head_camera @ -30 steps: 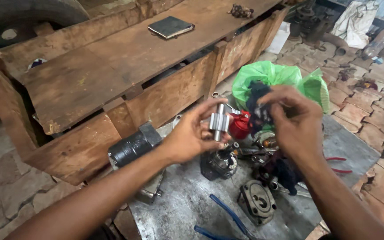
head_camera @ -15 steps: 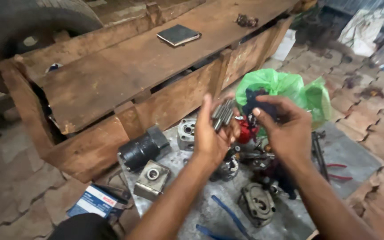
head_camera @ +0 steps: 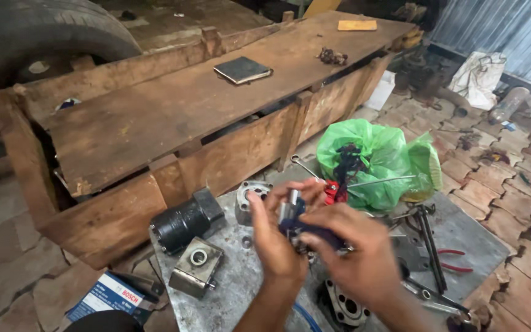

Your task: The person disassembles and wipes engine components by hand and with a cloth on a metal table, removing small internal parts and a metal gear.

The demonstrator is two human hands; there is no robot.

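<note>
metal cyl. part [head_camera: 290, 206] btw both hands

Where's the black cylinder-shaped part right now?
In the head view the black cylindrical part lies on the metal sheet, to the left of the left hand, against the wooden bench.

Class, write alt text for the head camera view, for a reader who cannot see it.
Two hands, left hand and right hand, hold a small silver metal part and a dark blue cloth over a metal sheet strewn with machine parts and tools. Behind lie a green plastic bag and a wooden bench.
</note>
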